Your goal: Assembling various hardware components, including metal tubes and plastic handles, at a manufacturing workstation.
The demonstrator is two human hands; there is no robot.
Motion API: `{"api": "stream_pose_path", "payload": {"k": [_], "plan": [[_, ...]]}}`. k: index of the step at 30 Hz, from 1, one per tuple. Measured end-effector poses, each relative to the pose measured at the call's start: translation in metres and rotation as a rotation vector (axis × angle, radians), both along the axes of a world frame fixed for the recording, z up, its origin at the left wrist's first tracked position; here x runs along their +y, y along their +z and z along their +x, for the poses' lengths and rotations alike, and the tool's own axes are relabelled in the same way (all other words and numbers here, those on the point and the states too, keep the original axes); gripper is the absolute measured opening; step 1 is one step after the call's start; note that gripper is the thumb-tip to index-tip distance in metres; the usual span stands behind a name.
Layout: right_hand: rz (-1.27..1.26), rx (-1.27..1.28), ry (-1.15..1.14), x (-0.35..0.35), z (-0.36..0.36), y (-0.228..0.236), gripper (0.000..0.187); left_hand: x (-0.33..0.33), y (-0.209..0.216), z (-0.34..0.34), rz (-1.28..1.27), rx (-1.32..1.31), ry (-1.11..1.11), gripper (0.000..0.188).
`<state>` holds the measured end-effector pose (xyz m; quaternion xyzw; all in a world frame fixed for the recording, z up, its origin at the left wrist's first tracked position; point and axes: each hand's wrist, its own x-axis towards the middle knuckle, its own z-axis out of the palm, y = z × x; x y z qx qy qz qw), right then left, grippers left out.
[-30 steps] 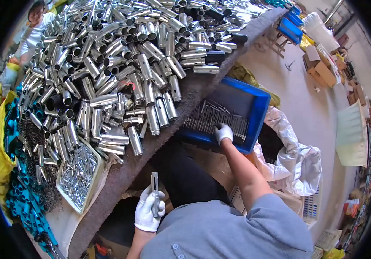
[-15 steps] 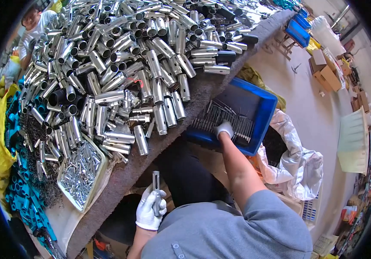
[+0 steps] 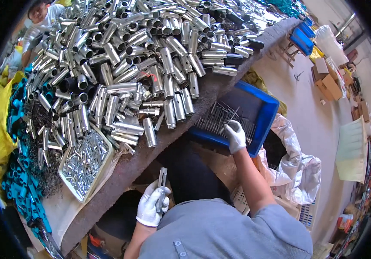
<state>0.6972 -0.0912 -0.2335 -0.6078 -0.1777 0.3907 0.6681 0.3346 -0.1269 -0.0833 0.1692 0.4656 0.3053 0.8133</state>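
Note:
My left hand (image 3: pixel 152 206), in a white glove, is closed around a slotted metal tube (image 3: pixel 163 176). The tube stands nearly upright in front of my grey shirt. To the right, my right hand (image 3: pixel 236 136), gloved too, is over the near side of a blue crate (image 3: pixel 261 125). Its fingers are pinched together, and a thin metal rod (image 3: pixel 234 115) slants up from the fingertips. Many similar rods (image 3: pixel 213 120) lie side by side on the crate's floor. A large heap of shiny metal tubes (image 3: pixel 168 60) covers the table beyond my left hand.
A white tray of small metal pins (image 3: pixel 84 166) sits near the carpeted table edge (image 3: pixel 151 159). Teal plastic parts (image 3: pixel 21 185) are piled at the left. A white sack (image 3: pixel 302 177) is right of the crate. Another person (image 3: pixel 43 21) is at the far left.
My right hand has drawn back from among the rods toward the crate's near edge. My left hand still holds the tube, now tilted slightly to the right. The view has shifted slightly.

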Motion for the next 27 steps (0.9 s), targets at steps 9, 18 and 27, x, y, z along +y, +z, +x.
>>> {"api": "stream_pose_path", "payload": {"k": [9,18,27], "plan": [[0.051,0.049,0.817,-0.011,-0.086,0.196,0.029,0.012,0.032,-0.026,0.207,-0.149,-0.081,0.041],[0.144,-0.44,1.429,0.059,-0.136,0.248,0.02,-0.015,0.06,-0.089,0.303,-0.011,-0.076,0.04],[0.234,-0.763,1.804,0.069,-0.208,0.264,0.017,-0.018,0.066,-0.108,0.333,0.047,-0.17,0.045]]}}
